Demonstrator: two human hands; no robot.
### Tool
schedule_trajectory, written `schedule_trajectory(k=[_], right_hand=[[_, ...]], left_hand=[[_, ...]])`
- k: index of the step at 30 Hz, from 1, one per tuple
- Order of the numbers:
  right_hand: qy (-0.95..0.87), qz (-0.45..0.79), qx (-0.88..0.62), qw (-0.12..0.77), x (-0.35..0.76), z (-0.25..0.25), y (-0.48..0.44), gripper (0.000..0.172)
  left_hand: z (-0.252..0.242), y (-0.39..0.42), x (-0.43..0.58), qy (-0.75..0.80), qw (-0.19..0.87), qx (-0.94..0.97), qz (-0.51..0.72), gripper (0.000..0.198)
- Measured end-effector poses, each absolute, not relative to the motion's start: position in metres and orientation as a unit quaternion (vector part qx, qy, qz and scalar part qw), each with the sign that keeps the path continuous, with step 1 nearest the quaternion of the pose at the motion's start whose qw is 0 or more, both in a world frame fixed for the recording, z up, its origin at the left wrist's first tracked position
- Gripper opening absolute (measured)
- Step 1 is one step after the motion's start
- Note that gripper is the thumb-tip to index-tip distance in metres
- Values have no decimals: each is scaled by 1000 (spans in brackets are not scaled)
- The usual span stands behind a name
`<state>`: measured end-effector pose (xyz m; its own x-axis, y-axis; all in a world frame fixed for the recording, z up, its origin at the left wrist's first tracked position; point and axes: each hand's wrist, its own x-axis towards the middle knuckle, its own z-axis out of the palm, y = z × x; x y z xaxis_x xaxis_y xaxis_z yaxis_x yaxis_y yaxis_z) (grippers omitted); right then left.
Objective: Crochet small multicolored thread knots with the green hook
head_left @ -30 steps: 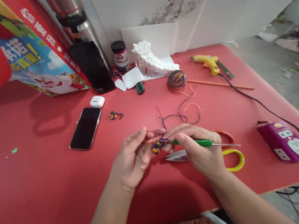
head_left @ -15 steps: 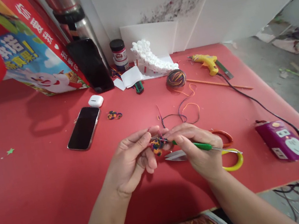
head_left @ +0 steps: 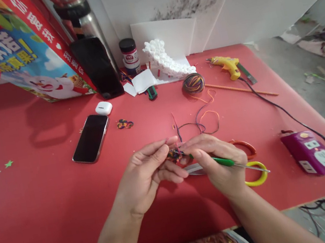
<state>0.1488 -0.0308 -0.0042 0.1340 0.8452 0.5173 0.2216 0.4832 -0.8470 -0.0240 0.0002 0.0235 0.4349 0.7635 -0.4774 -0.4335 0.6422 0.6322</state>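
Note:
My left hand (head_left: pixel 149 172) pinches a small multicoloured crochet piece (head_left: pixel 174 156) between thumb and fingers. In my right hand (head_left: pixel 219 159) is a crochet hook with a green handle (head_left: pixel 223 161), held like a pen, its tip at the crochet piece. Strands of thread (head_left: pixel 196 123) run from my fingers over the table to a ball of variegated yarn (head_left: pixel 193 83). Partly under my right hand lie scissors with one orange and one yellow handle loop (head_left: pixel 257 180). A second small crochet piece (head_left: pixel 124 124) rests further left.
On the red table (head_left: pixel 52 191) lie a phone (head_left: pixel 90 139), a white earbud case (head_left: pixel 104 108), a yellow glue gun (head_left: pixel 226 66), an orange stick (head_left: pixel 241 89) and a purple power block (head_left: pixel 312 152) with cables. Behind stand a gift bag (head_left: pixel 45 62), a steel flask (head_left: pixel 92 29) and jars (head_left: pixel 130 56).
Both hands stay together at the crochet piece, which has turned slightly. The lower fingers of my left hand have stretched to the right. The whole view has shifted a little.

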Motion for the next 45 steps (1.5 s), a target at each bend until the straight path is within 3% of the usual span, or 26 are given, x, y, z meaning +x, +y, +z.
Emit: schedule_trajectory(k=[14, 18, 24, 32, 45], right_hand=[[-482, 376, -434, 662, 142, -19, -40, 18], [-475, 348, -439, 679, 139, -20, -42, 20], [-541, 271, -421, 676, 141, -16, -41, 15], [-678, 131, -415, 592, 143, -16, -45, 23], [-695, 101, -422, 574, 142, -16, -44, 21]], left_hand=[[7, -19, -11, 410, 674, 371, 490, 28], [6, -22, -8, 389, 683, 355, 506, 36], [9, -24, 3, 379, 684, 311, 541, 28], [11, -24, 12, 441, 671, 231, 549, 24], [10, -24, 14, 431, 662, 245, 562, 29]])
